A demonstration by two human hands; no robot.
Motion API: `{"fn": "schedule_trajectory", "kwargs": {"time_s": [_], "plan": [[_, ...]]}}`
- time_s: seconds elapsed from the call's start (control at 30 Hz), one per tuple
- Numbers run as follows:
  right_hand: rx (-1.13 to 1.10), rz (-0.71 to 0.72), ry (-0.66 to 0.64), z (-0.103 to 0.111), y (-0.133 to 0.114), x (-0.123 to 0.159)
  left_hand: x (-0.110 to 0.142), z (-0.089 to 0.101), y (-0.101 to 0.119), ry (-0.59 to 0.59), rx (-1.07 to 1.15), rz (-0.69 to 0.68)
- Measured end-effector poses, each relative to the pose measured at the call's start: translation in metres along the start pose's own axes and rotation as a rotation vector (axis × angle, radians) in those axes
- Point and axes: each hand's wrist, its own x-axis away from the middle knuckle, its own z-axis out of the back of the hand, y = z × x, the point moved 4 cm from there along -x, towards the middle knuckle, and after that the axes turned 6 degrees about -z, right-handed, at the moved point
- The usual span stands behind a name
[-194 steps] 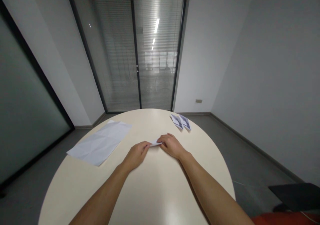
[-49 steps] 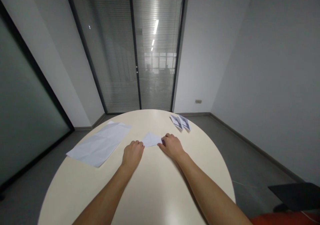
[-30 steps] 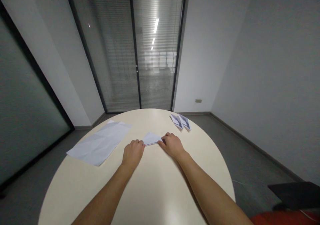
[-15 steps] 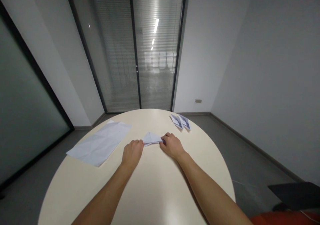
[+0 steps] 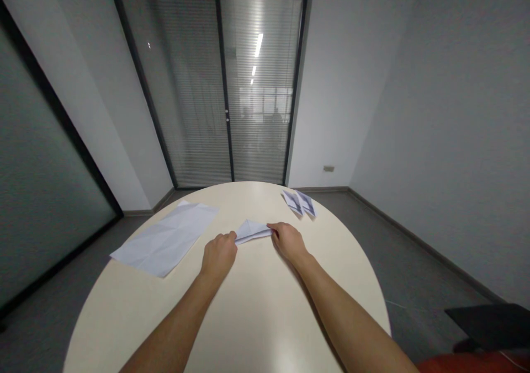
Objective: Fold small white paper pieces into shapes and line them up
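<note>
A small folded piece of white paper lies between my hands near the middle of the table, with a pointed peak at its far side and a folded strip along its near edge. My left hand pinches its left corner, fingers curled. At the opposite corner, my right hand grips the paper between thumb and forefinger. Both hands hide the ends of the paper that they hold.
On the left of the round cream table lies a large creased white sheet. Two folded papers stand near the far right edge. A dark flat object is at the lower right, beyond the table.
My right hand has shifted slightly right, and its fingers now pinch the paper's corner. More of the paper's near folded strip shows, tilted up toward the right. The other papers stay put.
</note>
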Motion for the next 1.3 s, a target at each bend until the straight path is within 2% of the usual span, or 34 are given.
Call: {"fn": "schedule_trajectory", "kwargs": {"time_s": [0.23,0.47,0.63,0.87,1.03,1.17,1.3], "plan": [[-0.058,0.019,0.068,-0.001,0.003,-0.004,-0.002,-0.005,-0.005,0.014,0.078,0.045],[-0.212,0.185,0.245,0.009,-0.003,-0.009,-0.002,-0.010,-0.009,0.106,0.312,0.126],[-0.249,0.277,0.311,0.011,-0.006,-0.007,-0.003,-0.016,0.000,0.171,0.592,0.045],[-0.287,0.394,0.311,0.015,-0.020,0.002,-0.003,-0.028,0.007,0.253,0.850,-0.071],[-0.266,0.464,0.261,0.018,-0.032,0.007,-0.004,-0.033,0.003,0.282,0.811,-0.081],[-0.240,0.499,0.198,0.019,-0.039,0.010,-0.006,-0.035,-0.001,0.343,0.688,-0.164],[-0.266,0.535,0.126,0.016,-0.043,0.013,-0.007,-0.037,-0.003,0.329,0.594,-0.198]]}}
